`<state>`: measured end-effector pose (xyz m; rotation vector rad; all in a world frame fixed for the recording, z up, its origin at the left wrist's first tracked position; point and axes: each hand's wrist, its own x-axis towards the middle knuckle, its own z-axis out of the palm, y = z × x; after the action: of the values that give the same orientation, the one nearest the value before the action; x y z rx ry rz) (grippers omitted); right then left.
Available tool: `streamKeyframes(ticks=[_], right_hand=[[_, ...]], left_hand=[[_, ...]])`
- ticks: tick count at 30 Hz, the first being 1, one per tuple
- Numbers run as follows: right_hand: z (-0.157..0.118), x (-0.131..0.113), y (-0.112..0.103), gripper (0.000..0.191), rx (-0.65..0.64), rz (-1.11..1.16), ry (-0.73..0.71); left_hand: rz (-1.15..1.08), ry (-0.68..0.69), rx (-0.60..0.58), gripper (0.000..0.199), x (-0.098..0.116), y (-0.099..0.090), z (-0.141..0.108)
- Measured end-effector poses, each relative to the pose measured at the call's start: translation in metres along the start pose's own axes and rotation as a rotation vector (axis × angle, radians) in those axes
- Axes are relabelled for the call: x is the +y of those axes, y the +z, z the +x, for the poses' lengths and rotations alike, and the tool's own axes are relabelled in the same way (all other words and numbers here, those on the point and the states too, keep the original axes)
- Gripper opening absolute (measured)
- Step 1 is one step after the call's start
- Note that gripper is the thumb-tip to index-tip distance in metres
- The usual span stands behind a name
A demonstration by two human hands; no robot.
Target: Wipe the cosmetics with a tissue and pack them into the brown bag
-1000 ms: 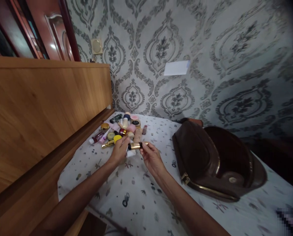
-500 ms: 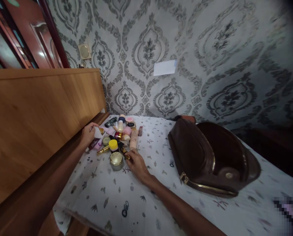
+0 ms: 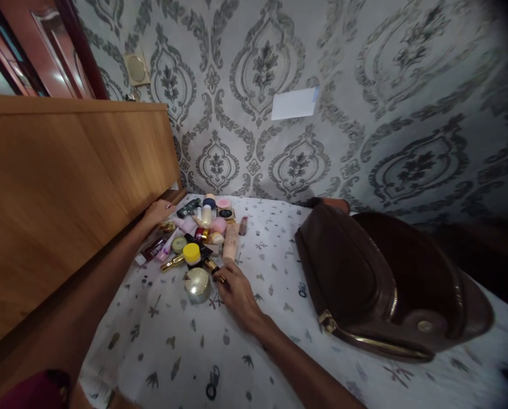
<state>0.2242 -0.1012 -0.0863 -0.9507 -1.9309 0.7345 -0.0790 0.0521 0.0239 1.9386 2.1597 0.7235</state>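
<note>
My right hand [image 3: 238,292] is closed on the near end of a slim black-and-gold cosmetic tube [image 3: 212,265], which lies on the patterned sheet. Just left of it sit a round gold-lidded jar [image 3: 197,284] and a yellow-lidded jar [image 3: 191,253], with a gold tube [image 3: 173,262] beside them. A peach squeeze tube [image 3: 230,241] lies beyond my right fingers. At the far left, my left hand [image 3: 159,212] is by the wooden ledge, its fingers drawn together; what they hold, if anything, is hidden. Near it lie a dark red packet [image 3: 152,250] and a dark green tube [image 3: 188,208].
A large brown zippered bag [image 3: 343,272] stands gaping on the right side of the sheet [image 3: 254,352]. A wooden board [image 3: 75,165] rises along the left. Behind is the patterned wall, with more small cosmetics such as a pink sponge [image 3: 218,225] clustered before it.
My left hand has moved away from the cosmetics toward the wooden ledge, uncovering the dark red packet. My right hand stays at the black-and-gold tube. The view has shifted slightly.
</note>
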Motion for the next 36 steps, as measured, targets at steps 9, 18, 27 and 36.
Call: streamKeyframes(ticks=[9,18,27,36], right_hand=[[0.0,0.005,0.001,0.023,0.046,0.032,-0.024],[0.001,0.009,0.003,0.032,0.044,0.031,-0.01],[0.001,0.002,0.0,0.019,0.102,-0.034,-0.003],[0.004,-0.016,-0.02,0.047,0.245,0.187,0.036]], left_hand=[[0.24,0.105,-0.121,0.042,-0.013,0.014,-0.035],[0.157,0.063,-0.077,0.032,-0.008,0.01,-0.036],[-0.051,-0.04,0.202,0.034,0.007,-0.012,-0.055],[-0.41,0.128,0.013,0.038,0.106,-0.034,-0.106]])
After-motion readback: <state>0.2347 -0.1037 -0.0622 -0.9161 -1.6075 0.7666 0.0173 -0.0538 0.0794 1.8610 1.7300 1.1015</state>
